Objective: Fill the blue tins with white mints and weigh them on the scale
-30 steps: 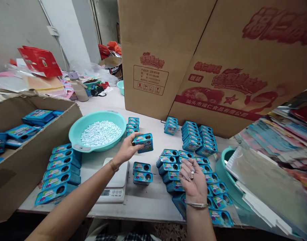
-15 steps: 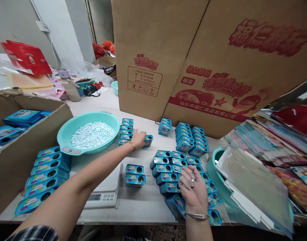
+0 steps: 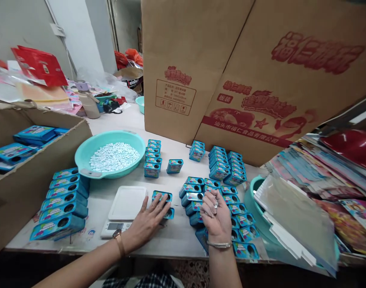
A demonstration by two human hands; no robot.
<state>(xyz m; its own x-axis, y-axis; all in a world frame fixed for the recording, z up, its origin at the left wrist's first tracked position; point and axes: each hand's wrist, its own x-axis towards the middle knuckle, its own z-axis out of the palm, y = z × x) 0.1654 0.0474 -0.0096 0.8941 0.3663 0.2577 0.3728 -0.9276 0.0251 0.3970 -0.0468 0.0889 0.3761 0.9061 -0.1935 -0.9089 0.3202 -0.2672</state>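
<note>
My left hand [image 3: 151, 218] lies with fingers spread over two blue tins, covering part of them. The top of the rear tin [image 3: 159, 195] shows past the fingertips, and the front tin [image 3: 170, 214] shows on the right. Palm up, my right hand [image 3: 214, 212] is curled closed around small white candies [image 3: 215, 206], of which little is visible. It hovers over a block of blue tins [image 3: 192, 188], hiding some of them. Beside my left hand sits a white kitchen scale [image 3: 127, 204] with a bare platform. A lone blue tin [image 3: 175, 166] stands farther back.
A turquoise basin [image 3: 81, 160] of white candies stands at left, near a tin row [image 3: 61, 204] and an open carton [image 3: 78, 134] of tins. Large cardboard boxes [image 3: 177, 48] wall off the back. At right, a green tub [image 3: 255, 188] has plastic bags and papers over it.
My left hand has left the tin at the back and come forward onto the two tins beside the scale. My right hand stays closed; the view has shifted slightly.
</note>
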